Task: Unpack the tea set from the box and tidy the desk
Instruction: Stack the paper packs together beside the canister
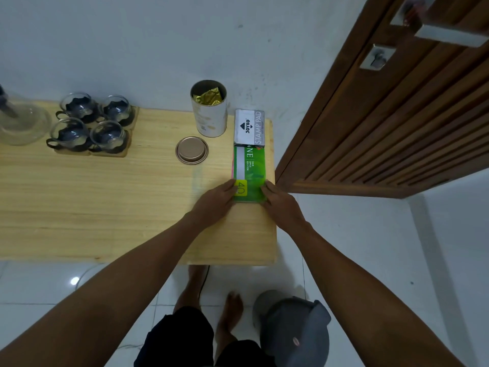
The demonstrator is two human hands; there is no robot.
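Several glass tea cups (91, 123) with dark holders stand on wooden coasters at the back left of the wooden desk (105, 207). A glass teapot (19, 123) sits at the far left edge. At the desk's right end lies a green booklet (250, 173), with a white stamp pad box (249, 127) touching its far end. My left hand (214, 201) presses the booklet's near left side and my right hand (281, 201) its near right side, fingers flat against it.
An open white tea tin (209, 109) with a gold foil bag inside stands behind its round lid (192, 150). A wooden door (383, 115) stands open to the right. A grey bin (293, 329) sits on the tiled floor by my feet.
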